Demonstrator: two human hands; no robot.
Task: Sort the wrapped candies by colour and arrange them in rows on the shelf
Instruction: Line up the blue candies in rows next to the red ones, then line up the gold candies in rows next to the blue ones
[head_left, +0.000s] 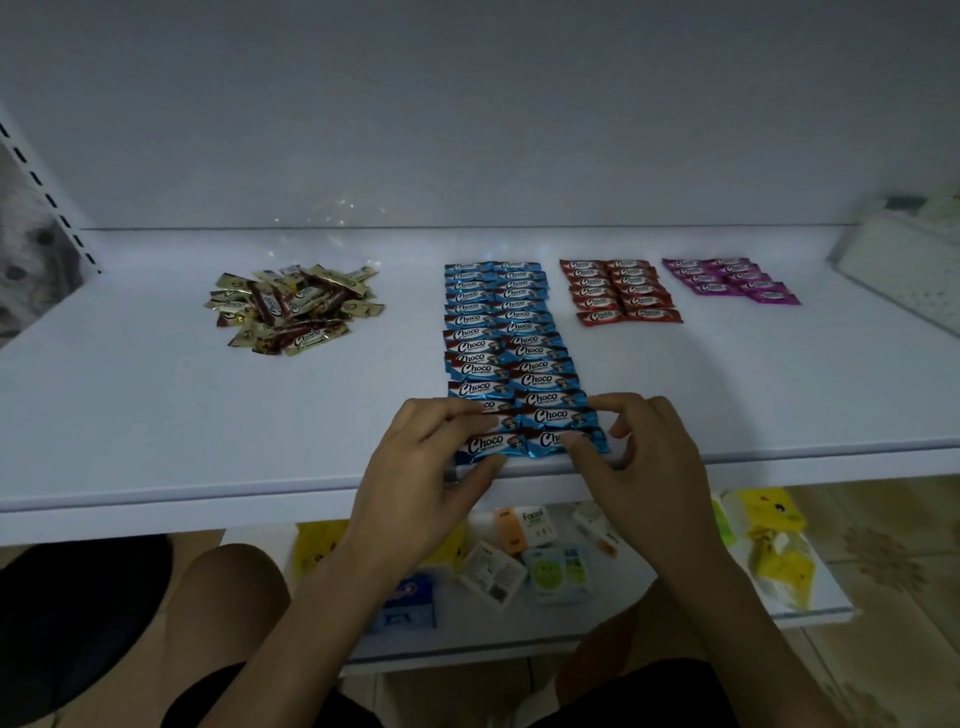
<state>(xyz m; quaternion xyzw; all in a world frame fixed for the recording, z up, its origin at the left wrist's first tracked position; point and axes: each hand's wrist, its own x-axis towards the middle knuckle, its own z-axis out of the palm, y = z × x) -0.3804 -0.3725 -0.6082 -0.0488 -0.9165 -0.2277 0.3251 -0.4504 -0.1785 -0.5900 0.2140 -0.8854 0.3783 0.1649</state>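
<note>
Pinching the nearest glossy blue candies (488, 446), left hand (421, 467) and right hand (649, 457) alike

Blue candies (519, 332): two columns, about fourteen each, few partly covered. Red candies (621, 291): twelve, two columns of six. Purple candies (727, 278): about nine. Gold-brown pile (291, 309): uncountable.

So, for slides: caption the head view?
Left hand, right hand pinch blue Choco candies beside red candies, purple candies; gold-brown pile unsorted.
</note>
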